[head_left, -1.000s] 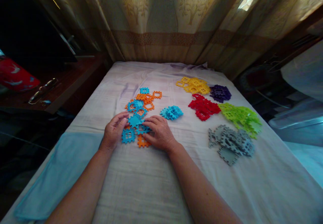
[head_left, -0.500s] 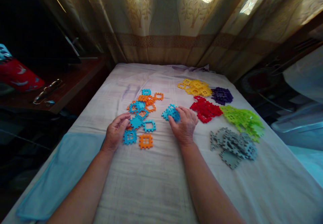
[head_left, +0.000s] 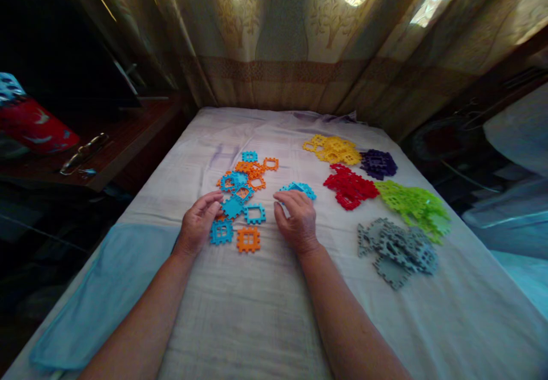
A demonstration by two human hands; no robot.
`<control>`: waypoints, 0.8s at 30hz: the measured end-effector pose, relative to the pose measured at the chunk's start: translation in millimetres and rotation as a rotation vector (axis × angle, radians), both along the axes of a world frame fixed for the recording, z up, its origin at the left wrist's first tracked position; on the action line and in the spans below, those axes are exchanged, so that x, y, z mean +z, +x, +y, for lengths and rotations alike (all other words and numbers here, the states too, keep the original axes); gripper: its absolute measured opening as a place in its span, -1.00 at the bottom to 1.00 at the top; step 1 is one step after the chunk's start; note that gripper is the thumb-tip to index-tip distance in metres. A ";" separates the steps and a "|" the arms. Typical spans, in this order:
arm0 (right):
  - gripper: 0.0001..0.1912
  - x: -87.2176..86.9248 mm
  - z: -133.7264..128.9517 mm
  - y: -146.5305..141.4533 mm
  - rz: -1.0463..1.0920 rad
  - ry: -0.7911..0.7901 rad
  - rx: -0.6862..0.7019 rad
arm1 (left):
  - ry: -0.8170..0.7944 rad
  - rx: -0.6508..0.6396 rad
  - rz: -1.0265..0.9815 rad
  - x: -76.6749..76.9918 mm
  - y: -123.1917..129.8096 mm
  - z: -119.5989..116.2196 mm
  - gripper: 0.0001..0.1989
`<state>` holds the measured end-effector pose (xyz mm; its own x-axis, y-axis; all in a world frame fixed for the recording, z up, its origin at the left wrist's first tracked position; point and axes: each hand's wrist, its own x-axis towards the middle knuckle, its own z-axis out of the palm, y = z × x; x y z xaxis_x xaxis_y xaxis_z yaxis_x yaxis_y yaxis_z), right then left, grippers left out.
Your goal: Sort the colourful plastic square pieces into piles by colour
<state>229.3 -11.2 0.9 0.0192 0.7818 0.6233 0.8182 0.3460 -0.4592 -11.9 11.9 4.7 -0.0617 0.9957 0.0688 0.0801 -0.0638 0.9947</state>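
Orange and blue interlocking tiles (head_left: pixel 232 207): mixed, left of blue tile pile (head_left: pixel 306 189). Left hand (head_left: pixel 200 220) placed beside; right hand (head_left: pixel 297 220) before pile. Fingers half-curled, grasp indeterminable. Colour sorting seemingly underway; single-tile pinching judged needed.

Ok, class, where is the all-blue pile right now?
In the head view, the all-blue pile lies just right of centre, beyond the right hand, which partly hides it, and left of the red pile.

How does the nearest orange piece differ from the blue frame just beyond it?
The orange piece has four small openings; the blue frame has one larger opening. The orange piece lies apart; the blue frame sits close beside a solid blue piece. Both have toothed edges and lie on the pale cloth.
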 end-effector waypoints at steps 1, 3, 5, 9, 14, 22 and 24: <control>-0.78 -0.3 -0.6 -4.2 -0.014 -0.031 0.091 | -0.001 -0.003 0.001 -0.2 -0.3 0.2 -0.51; -0.72 -1.0 -2.3 -11.2 -0.059 -0.102 0.230 | 0.000 -0.007 0.004 -1.2 -0.8 0.6 -0.51; -0.63 -0.9 -4.2 -15.7 -0.113 -0.173 0.297 | 0.006 -0.007 0.003 -2.5 -1.3 1.0 -0.51; -0.55 1.3 -6.6 -18.3 -0.168 -0.299 0.312 | 0.007 -0.006 0.002 -3.7 -1.7 1.6 -0.52; -0.61 1.7 -5.7 -18.6 -0.134 -0.332 0.304 | 0.000 -0.005 0.008 -2.2 -1.1 1.5 -0.52; -0.59 -4.6 -5.2 -20.3 -0.094 -0.326 0.230 | 0.002 -0.004 -0.002 -3.5 -0.9 0.8 -0.54; -0.61 -4.9 -5.5 -20.6 -0.096 -0.321 0.235 | 0.003 -0.005 0.003 -2.6 -0.9 0.8 -0.53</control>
